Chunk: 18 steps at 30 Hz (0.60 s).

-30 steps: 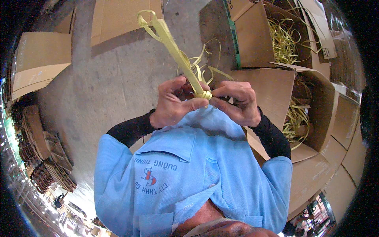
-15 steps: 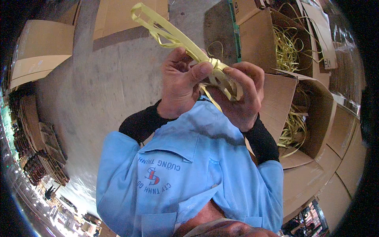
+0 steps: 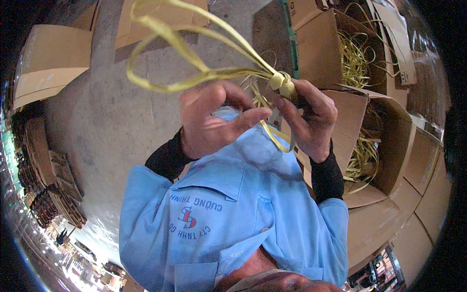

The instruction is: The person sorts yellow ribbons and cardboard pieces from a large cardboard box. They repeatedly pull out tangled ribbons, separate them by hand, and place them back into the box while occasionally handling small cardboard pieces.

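A tied bundle of yellow strapping band is held up in front of my chest. Its knot sits at my right hand, whose thumb and fingers are closed around the band just below it. Wide loops spread from the knot toward the upper left, and loose ends hang below. My left hand is beside the bundle, its thumb and curled fingers apart, with the thumb tip close to the hanging ends. No band shows gripped in that hand.
On the right, two open cardboard boxes, the upper box and the lower box, contain tangled yellow band. Flat cardboard lies on the concrete floor ahead. Another cardboard box is at the far left.
My left hand has let go of the band and moved slightly down and left. The loops have spread wider, while my right hand has shifted a little right, still gripping near the knot.
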Available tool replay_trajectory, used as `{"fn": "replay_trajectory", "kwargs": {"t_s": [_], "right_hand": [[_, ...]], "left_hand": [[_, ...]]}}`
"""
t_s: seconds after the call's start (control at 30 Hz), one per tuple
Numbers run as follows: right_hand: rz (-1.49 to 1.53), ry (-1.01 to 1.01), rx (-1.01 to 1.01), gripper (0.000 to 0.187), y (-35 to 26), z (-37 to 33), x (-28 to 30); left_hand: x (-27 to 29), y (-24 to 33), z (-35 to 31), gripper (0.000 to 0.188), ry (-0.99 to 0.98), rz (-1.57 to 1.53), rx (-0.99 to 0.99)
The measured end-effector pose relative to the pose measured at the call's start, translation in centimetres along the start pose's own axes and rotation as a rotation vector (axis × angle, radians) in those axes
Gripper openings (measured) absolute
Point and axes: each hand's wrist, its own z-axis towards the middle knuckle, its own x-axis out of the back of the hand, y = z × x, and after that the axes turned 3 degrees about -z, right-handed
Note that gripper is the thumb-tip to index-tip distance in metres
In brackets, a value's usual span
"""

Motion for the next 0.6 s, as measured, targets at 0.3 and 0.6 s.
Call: {"fn": "replay_trajectory", "kwargs": {"t_s": [0.3, 0.6], "right_hand": [[-0.081, -0.068, 0.091, 0.025, -0.6, 0.5, -0.8], [0.186, -0.314, -0.165, 0.026, -2.1, 1.7, 1.8]], "left_hand": [[-0.6, -1.8, 0.7, 0.031, 0.176, 0.111, -0.137], [1.7, -1.3, 2.6, 0.021, -0.166, 0.22, -0.107]]}}
